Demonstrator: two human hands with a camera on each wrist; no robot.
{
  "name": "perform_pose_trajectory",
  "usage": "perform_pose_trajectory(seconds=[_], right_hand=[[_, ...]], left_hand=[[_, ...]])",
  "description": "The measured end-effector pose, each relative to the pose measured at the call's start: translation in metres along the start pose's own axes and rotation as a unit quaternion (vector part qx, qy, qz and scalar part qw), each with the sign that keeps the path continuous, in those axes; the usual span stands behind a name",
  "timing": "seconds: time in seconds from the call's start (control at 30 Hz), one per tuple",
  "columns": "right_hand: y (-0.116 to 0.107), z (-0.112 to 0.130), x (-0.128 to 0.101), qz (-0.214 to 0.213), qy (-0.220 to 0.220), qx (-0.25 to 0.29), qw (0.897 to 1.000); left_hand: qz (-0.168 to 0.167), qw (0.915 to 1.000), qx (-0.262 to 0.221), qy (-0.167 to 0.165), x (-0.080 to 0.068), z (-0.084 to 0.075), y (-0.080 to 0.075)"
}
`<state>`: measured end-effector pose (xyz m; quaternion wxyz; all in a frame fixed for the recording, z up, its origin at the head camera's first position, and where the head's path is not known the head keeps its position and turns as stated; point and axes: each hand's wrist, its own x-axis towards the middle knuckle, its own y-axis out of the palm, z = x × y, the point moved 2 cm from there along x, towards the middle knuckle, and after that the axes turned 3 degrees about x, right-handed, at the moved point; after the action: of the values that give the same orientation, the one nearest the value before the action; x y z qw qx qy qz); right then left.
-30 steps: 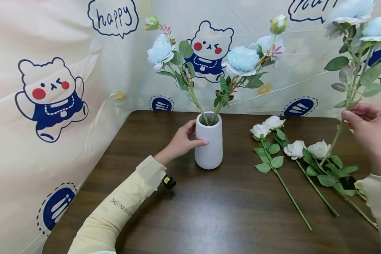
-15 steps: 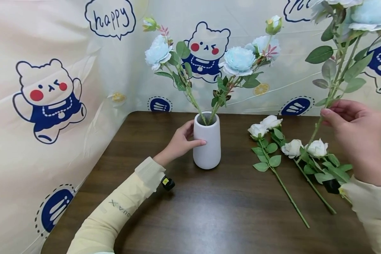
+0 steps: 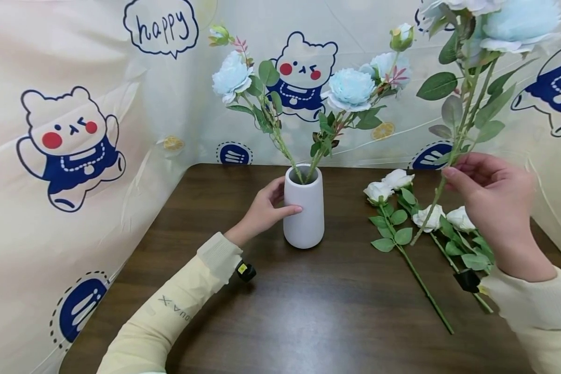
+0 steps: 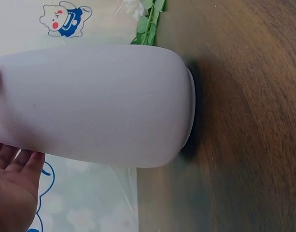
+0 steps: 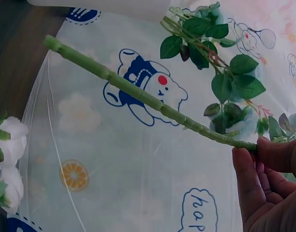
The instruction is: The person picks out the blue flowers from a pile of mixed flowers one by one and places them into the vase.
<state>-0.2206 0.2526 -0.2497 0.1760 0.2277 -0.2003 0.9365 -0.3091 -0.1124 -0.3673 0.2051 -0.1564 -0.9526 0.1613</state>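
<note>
A white vase (image 3: 304,208) stands on the dark wooden table (image 3: 308,311) and holds two stems of pale blue flowers (image 3: 350,88). My left hand (image 3: 266,208) grips the vase's left side; the vase (image 4: 94,104) fills the left wrist view with my palm behind it. My right hand (image 3: 488,189) pinches the green stem (image 3: 444,179) of another blue flower branch (image 3: 519,21), lifted above the table right of the vase. In the right wrist view the stem (image 5: 143,96) runs diagonally from my fingers (image 5: 249,179).
Several white roses (image 3: 397,179) with green stems lie on the table right of the vase, under my right hand. A cartoon bear curtain (image 3: 70,135) surrounds the table on the left, back and right. White rose heads (image 5: 10,140) show at the left edge.
My right hand has carried the blue flower branch leftward, closer to the vase. The left hand and vase have stayed put.
</note>
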Motion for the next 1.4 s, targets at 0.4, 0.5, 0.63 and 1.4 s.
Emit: perform_pose_trajectory(seconds=[0.4, 0.5, 0.63, 1.4], right_hand=[[0.016, 0.008, -0.016, 0.026, -0.024, 0.038, 0.999], [0.018, 0.011, -0.020, 0.033, -0.019, 0.029, 0.999], [0.021, 0.013, -0.024, 0.043, -0.018, 0.015, 0.999], [0.050, 0.020, -0.042, 0.088, -0.044, 0.052, 0.994]], left_hand=[[-0.100, 0.9925, -0.008, 0.069, -0.006, -0.020, -0.006], [-0.151, 0.9827, -0.005, 0.107, -0.008, -0.032, -0.005], [-0.221, 0.9609, 0.006, 0.166, -0.010, -0.043, -0.004], [0.075, 0.9842, -0.056, 0.150, 0.001, -0.098, 0.070]])
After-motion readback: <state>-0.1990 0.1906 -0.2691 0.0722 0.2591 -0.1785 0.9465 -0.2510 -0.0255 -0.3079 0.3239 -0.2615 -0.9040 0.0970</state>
